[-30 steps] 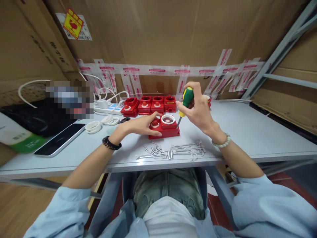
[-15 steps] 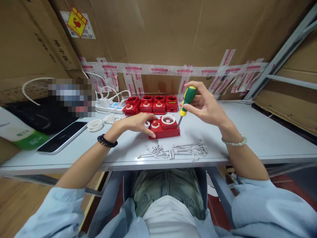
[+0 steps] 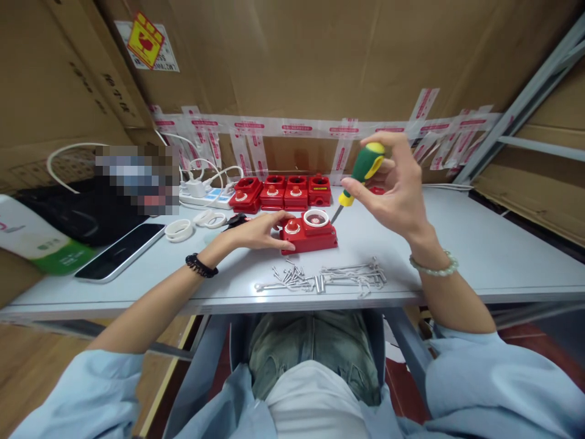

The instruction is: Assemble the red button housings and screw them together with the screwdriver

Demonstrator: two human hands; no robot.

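A red box [image 3: 309, 242] with a red domed knob and a white ring around a round window lies on the table. My left hand [image 3: 262, 231] grips its left end, thumb at the front and fingers toward the back. In my right hand [image 3: 393, 189] is a green and yellow screwdriver [image 3: 361, 169], tilted with its shaft pointing down and left. Its tip is by the box's right end; whether it touches I cannot tell. Several small screws [image 3: 290, 275] and a group of metal rods with white cords [image 3: 351, 274] lie in front of the box.
Several similar red boxes [image 3: 297, 194] stand in a row behind. To the left are white rings [image 3: 178, 230], a phone [image 3: 121, 251], a power strip [image 3: 205, 198] with white cables, and a black bag [image 3: 59, 210]. A cardboard wall [image 3: 292, 67] closes off the back; a metal frame [image 3: 525, 91] stands at right.
My right hand has lifted and moved right, and the screwdriver leans more, its tip up from the box's right front corner area. My left hand still holds the box.
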